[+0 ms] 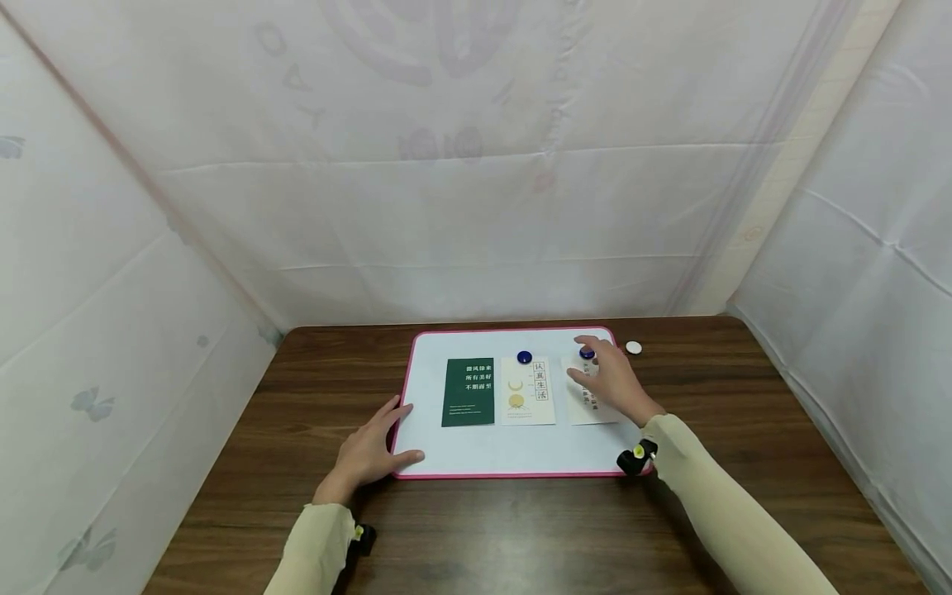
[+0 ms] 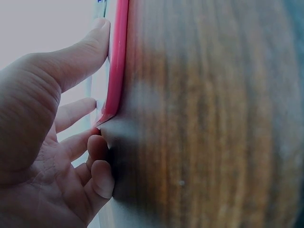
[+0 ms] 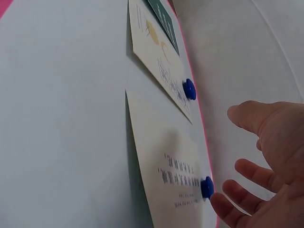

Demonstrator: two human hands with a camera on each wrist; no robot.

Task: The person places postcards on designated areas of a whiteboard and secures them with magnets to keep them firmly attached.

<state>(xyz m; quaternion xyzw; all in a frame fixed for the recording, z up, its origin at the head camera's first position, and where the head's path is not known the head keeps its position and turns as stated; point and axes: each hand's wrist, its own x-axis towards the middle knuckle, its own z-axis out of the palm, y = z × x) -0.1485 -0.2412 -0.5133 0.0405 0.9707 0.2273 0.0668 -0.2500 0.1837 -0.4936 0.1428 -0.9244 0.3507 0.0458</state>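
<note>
A whiteboard (image 1: 513, 453) with a pink rim lies on the wooden table. My left hand (image 1: 368, 450) rests at its left edge, thumb and fingers spread, the thumb on the board near the front corner. My right hand (image 1: 616, 382) is over the right-hand cream card (image 1: 587, 411), its fingers parted around a blue round magnet (image 3: 207, 188) at the card's top. In the right wrist view the fingertips are close to this magnet, none closed round it. Another blue magnet (image 1: 524, 357) sits atop the middle cream card (image 1: 525, 409), which has a yellow moon design.
A green card (image 1: 468, 397) with white writing lies on the board's left part, without a magnet on it. Off the board's back right corner is a white round disc (image 1: 633, 348) on the table (image 1: 506, 537). Pale cloth walls (image 1: 476, 223) stand behind and at both sides.
</note>
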